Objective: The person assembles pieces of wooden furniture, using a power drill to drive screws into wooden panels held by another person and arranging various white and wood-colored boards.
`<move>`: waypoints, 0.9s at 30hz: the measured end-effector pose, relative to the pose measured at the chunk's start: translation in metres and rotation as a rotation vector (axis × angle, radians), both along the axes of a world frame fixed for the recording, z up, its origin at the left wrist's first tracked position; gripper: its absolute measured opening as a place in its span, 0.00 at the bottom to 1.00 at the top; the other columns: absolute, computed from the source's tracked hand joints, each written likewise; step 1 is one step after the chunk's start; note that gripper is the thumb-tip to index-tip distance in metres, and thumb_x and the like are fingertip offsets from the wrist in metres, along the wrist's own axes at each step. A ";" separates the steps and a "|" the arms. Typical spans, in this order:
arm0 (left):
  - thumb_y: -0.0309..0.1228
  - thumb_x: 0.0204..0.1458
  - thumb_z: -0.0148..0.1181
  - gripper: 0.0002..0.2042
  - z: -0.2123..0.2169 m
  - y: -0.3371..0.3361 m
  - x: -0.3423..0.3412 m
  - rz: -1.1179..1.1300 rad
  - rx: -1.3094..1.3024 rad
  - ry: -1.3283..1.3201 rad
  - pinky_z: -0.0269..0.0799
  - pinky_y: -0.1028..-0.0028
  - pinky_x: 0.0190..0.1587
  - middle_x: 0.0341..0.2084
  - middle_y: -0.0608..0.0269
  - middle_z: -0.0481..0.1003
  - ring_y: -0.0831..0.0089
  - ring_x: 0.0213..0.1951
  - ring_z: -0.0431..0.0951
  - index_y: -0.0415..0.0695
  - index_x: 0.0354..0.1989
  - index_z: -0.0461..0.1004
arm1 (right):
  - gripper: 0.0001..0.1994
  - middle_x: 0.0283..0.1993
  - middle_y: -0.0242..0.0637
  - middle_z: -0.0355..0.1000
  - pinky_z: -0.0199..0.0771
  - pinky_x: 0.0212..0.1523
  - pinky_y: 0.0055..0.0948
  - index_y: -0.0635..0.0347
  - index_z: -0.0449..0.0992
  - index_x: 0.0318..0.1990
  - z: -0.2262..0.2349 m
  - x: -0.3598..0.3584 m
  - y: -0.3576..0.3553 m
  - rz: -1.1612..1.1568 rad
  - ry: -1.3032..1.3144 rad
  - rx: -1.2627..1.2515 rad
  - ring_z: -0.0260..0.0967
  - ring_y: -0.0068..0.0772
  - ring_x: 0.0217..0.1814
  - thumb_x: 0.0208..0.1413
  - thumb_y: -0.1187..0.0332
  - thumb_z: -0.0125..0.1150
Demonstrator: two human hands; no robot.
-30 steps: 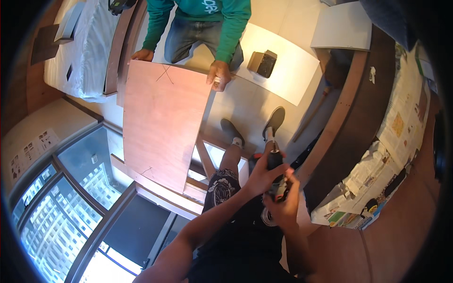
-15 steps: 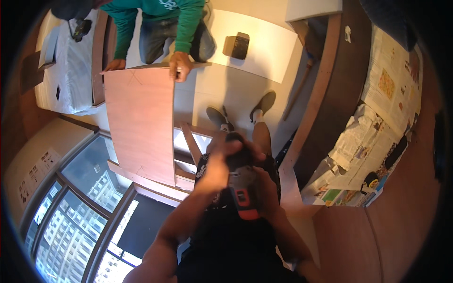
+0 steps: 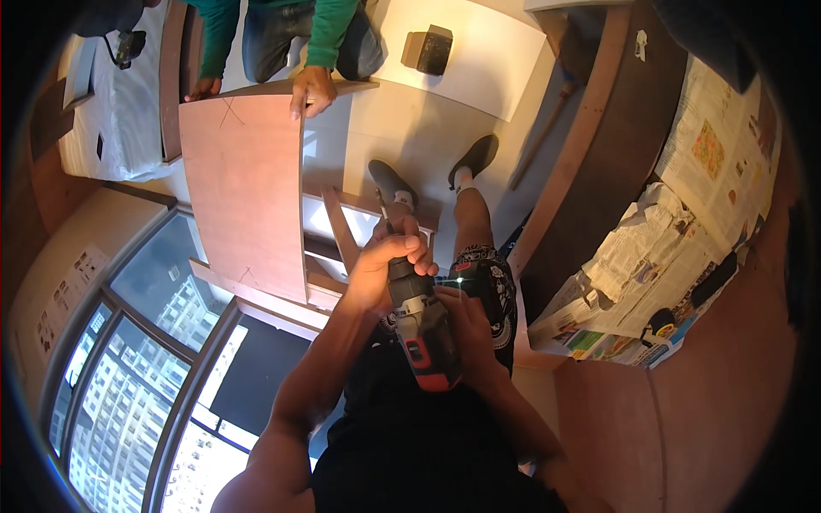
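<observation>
A black, grey and red power drill [image 3: 421, 338] is held in front of my body, its nose pointing away from me. My right hand [image 3: 469, 325] is closed around its handle on the right side. The fingers of my left hand [image 3: 392, 261] wrap around the chuck at the front. A thin bit [image 3: 384, 209] sticks out beyond them. Ahead on the left, a reddish plywood panel [image 3: 244, 188] with pencilled crosses lies across a wooden frame [image 3: 340, 224]. A co-worker kneeling opposite grips its far edge with both hands [image 3: 313, 90].
A dark cabinet carcass [image 3: 590, 162] runs along the right, beside a top covered with newspaper [image 3: 684, 231]. A tape measure [image 3: 660, 327] rests there. A dark open box [image 3: 429, 51] sits on a white board [image 3: 492, 73] ahead. Windows [image 3: 128, 402] are at lower left.
My view has shifted, so the panel and co-worker appear higher. My left hand, blurred before, is now clear around the chuck, and the drill's bit shows. The drill's rear has swung slightly.
</observation>
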State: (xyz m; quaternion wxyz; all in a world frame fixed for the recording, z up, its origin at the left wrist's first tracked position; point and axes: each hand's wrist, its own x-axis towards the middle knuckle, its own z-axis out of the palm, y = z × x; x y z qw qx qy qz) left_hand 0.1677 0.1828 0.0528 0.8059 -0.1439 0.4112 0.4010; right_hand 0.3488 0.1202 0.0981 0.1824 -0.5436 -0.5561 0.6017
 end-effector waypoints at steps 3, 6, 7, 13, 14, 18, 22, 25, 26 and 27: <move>0.29 0.56 0.60 0.09 0.000 0.003 0.002 -0.002 -0.035 0.040 0.74 0.67 0.39 0.22 0.67 0.68 0.73 0.27 0.73 0.47 0.29 0.65 | 0.25 0.57 0.44 0.73 0.73 0.55 0.40 0.63 0.71 0.56 -0.004 0.001 0.006 0.011 -0.008 0.024 0.74 0.49 0.56 0.47 0.75 0.67; 0.28 0.55 0.60 0.08 -0.002 -0.002 -0.001 0.014 -0.085 0.056 0.74 0.66 0.40 0.22 0.67 0.68 0.73 0.27 0.73 0.47 0.29 0.65 | 0.25 0.56 0.45 0.74 0.73 0.55 0.40 0.63 0.71 0.55 -0.008 0.002 0.004 0.039 -0.013 0.035 0.75 0.50 0.55 0.47 0.74 0.67; 0.28 0.55 0.60 0.08 -0.005 -0.006 -0.004 0.020 -0.098 0.060 0.74 0.66 0.40 0.22 0.67 0.68 0.73 0.27 0.73 0.47 0.29 0.65 | 0.25 0.56 0.45 0.74 0.73 0.55 0.40 0.63 0.71 0.55 -0.010 -0.001 0.004 0.046 -0.022 0.033 0.75 0.50 0.55 0.47 0.74 0.67; 0.27 0.54 0.59 0.07 -0.020 -0.016 -0.005 0.071 -0.141 -0.004 0.75 0.65 0.42 0.22 0.67 0.69 0.72 0.28 0.74 0.46 0.31 0.66 | 0.29 0.55 0.45 0.74 0.73 0.54 0.41 0.61 0.70 0.56 -0.019 -0.005 -0.010 0.108 -0.009 -0.030 0.75 0.51 0.54 0.43 0.71 0.72; 0.27 0.54 0.59 0.06 -0.021 -0.012 -0.002 0.082 -0.146 -0.029 0.75 0.66 0.43 0.22 0.66 0.69 0.72 0.28 0.74 0.46 0.31 0.66 | 0.30 0.54 0.45 0.74 0.73 0.54 0.41 0.60 0.70 0.56 -0.020 -0.003 -0.012 0.103 0.027 -0.065 0.75 0.51 0.54 0.42 0.70 0.74; 0.27 0.54 0.60 0.07 -0.013 -0.009 -0.003 0.052 -0.184 0.057 0.74 0.70 0.42 0.21 0.68 0.67 0.75 0.27 0.72 0.46 0.29 0.66 | 0.34 0.52 0.46 0.75 0.74 0.52 0.41 0.61 0.69 0.56 -0.021 -0.004 -0.012 0.023 0.136 -0.183 0.76 0.51 0.52 0.39 0.66 0.78; 0.27 0.54 0.60 0.06 -0.025 -0.021 0.000 0.086 -0.203 0.054 0.76 0.65 0.43 0.22 0.64 0.71 0.71 0.28 0.75 0.44 0.33 0.68 | 0.32 0.48 0.46 0.75 0.75 0.50 0.41 0.61 0.69 0.55 -0.024 0.002 -0.013 0.023 0.145 -0.242 0.77 0.50 0.50 0.41 0.67 0.77; 0.27 0.54 0.61 0.06 -0.032 -0.019 0.008 0.072 -0.221 0.065 0.77 0.66 0.43 0.23 0.63 0.72 0.71 0.28 0.75 0.43 0.35 0.69 | 0.31 0.46 0.45 0.75 0.76 0.47 0.39 0.61 0.69 0.54 -0.027 0.006 -0.008 0.006 0.150 -0.223 0.77 0.49 0.47 0.42 0.67 0.76; 0.27 0.54 0.61 0.07 -0.034 -0.019 0.011 0.071 -0.232 0.067 0.77 0.66 0.43 0.23 0.62 0.73 0.71 0.28 0.75 0.43 0.36 0.69 | 0.30 0.45 0.45 0.74 0.77 0.46 0.38 0.61 0.69 0.54 -0.027 0.008 -0.006 -0.010 0.168 -0.242 0.78 0.48 0.46 0.42 0.67 0.76; 0.27 0.54 0.60 0.07 -0.035 -0.019 0.013 0.071 -0.242 0.072 0.77 0.66 0.43 0.23 0.62 0.73 0.71 0.28 0.76 0.42 0.37 0.69 | 0.29 0.45 0.45 0.74 0.77 0.45 0.37 0.61 0.69 0.53 -0.026 0.009 -0.002 -0.026 0.188 -0.261 0.78 0.48 0.45 0.42 0.68 0.76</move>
